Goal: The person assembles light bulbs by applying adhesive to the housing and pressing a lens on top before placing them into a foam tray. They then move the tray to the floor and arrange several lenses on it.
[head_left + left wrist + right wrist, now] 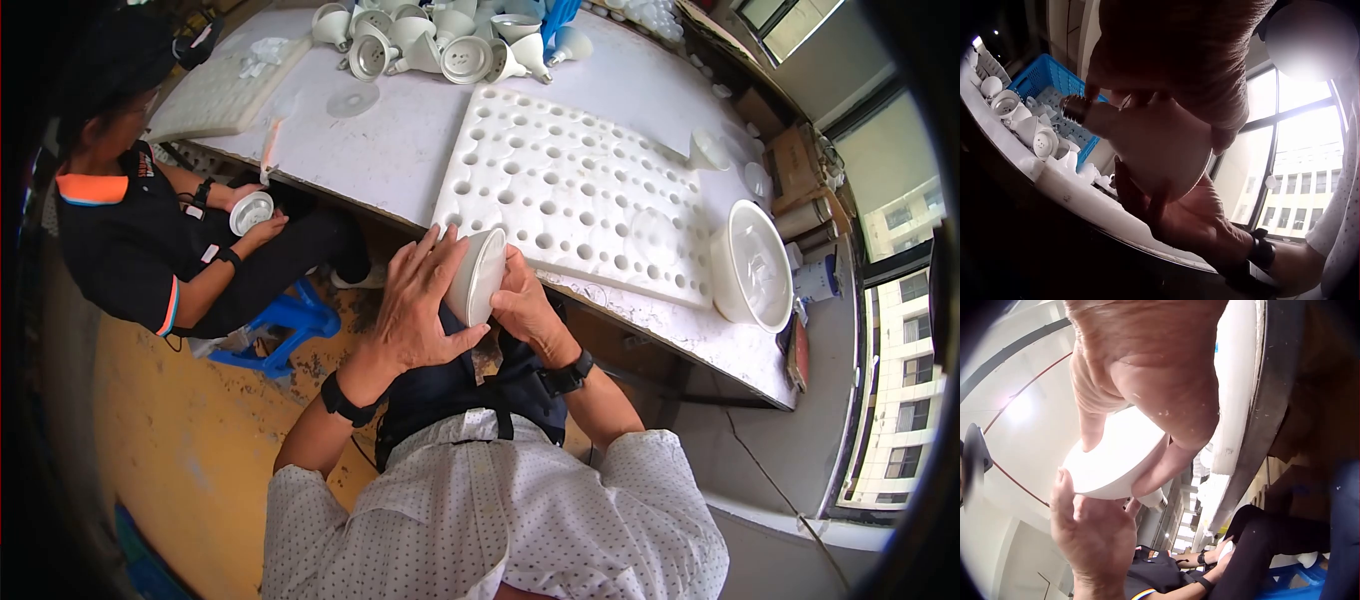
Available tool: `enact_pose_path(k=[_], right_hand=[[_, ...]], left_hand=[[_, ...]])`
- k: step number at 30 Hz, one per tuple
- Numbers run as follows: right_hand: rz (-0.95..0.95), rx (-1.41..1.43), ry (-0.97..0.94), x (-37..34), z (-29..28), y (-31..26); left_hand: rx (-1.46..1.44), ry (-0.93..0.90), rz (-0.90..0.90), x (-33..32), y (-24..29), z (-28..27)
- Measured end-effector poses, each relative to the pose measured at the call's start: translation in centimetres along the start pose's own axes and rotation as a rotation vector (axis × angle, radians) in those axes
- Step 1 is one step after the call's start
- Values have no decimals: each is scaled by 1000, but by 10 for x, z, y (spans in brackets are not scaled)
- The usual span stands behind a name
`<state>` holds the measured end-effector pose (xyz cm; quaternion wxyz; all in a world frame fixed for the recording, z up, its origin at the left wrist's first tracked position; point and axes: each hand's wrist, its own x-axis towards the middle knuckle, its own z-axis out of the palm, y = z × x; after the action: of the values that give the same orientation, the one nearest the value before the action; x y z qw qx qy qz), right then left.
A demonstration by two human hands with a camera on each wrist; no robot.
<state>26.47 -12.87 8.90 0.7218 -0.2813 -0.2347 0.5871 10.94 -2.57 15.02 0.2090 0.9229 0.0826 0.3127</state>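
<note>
A white cone-shaped light bulb (488, 275) is held between both hands in front of the body, by the table's near edge. In the head view my left hand (405, 305) grips it from the left, fingers over its side and thumb at its lower rim. My right hand (530, 308) holds the rim's right side with thumb and fingers. The left wrist view shows the bulb's metal screw base (1074, 110) pointing left, away from the wide end. In the right wrist view the broad white face (1119, 450) is bright.
A white foam board (590, 175) with rows of holes lies on the table (400, 150). Right of it stands a white bowl (722, 275). Several bulbs (465, 60) are gathered at the back, near a blue basket (1054, 75). On the left another person (130, 240) sits on a blue stool (300, 325).
</note>
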Motion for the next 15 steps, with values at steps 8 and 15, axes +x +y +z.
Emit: enact_pose_path(k=[8,15], right_hand=[[-318,-348,10,0,-3,-1],[-275,-429,-42,-10,12,-16]], left_hand=[[-337,87,-94,-10,4,11],[-359,218,65,-4,6,15]])
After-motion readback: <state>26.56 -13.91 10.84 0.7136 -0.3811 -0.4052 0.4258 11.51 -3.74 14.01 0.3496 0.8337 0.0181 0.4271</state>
